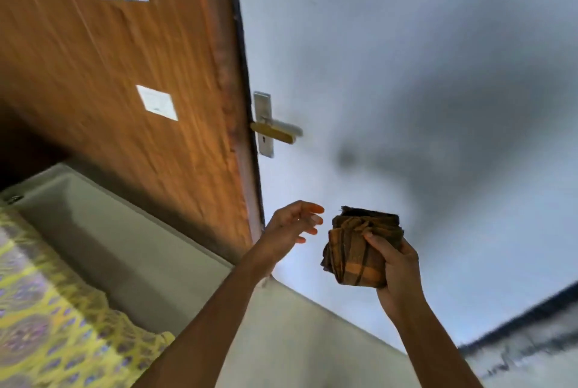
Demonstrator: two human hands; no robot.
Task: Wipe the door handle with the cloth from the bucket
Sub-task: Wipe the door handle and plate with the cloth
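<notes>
Holding of a cloth [359, 250] below the door handle [275, 131].
The folded brown cloth is gripped in the right hand [397, 265]; the left hand [291, 225] is held open, empty, just beside it.

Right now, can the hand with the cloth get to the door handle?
Probably yes. The right hand grips the cloth below the door handle, apart from it, and only bare wall shows between them.

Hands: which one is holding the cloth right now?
The right hand grips the folded brown checked cloth. The left hand is open and empty, fingers spread, below the door handle.
</notes>
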